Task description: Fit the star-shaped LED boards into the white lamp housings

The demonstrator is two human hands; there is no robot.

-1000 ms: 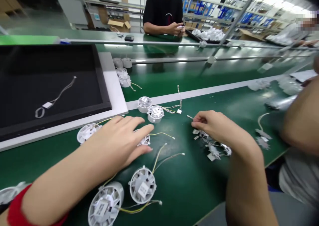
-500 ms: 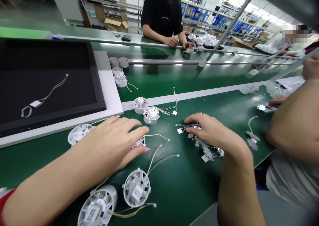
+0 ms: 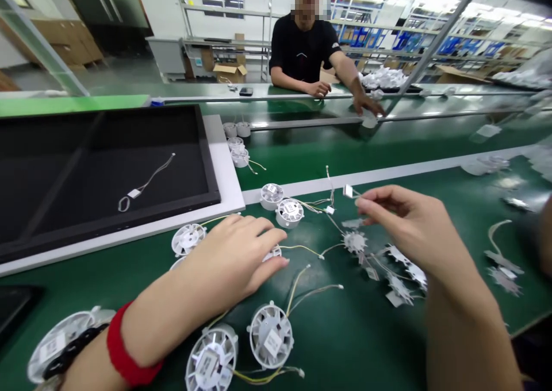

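My left hand [image 3: 241, 253] curls over a round white fan [image 3: 272, 253], its thumb and forefinger on either side of the rim. Most of that fan is hidden under the palm, and its thin wires trail right along the bench. My right hand [image 3: 401, 213] pinches a thin wire between thumb and forefinger, above the bench. A small white tag [image 3: 347, 191] sticks out left of the fingertips. Below lie several star-shaped pale pieces [image 3: 354, 241] with wires and tags. Whether the pinched wire joins one of them, I cannot tell.
More white fans [image 3: 271, 336] with loose wires lie on the green bench [image 3: 345, 339]. A black panel with a white border [image 3: 224, 167] lies at left, with a tagged wire on it. Across the bench a person [image 3: 306, 52] reaches toward a metal post.
My right hand has risen from the pile of star-shaped pieces with a wire pinched. My left hand stays over the same fan. The view has shifted, and the person opposite has extended an arm.
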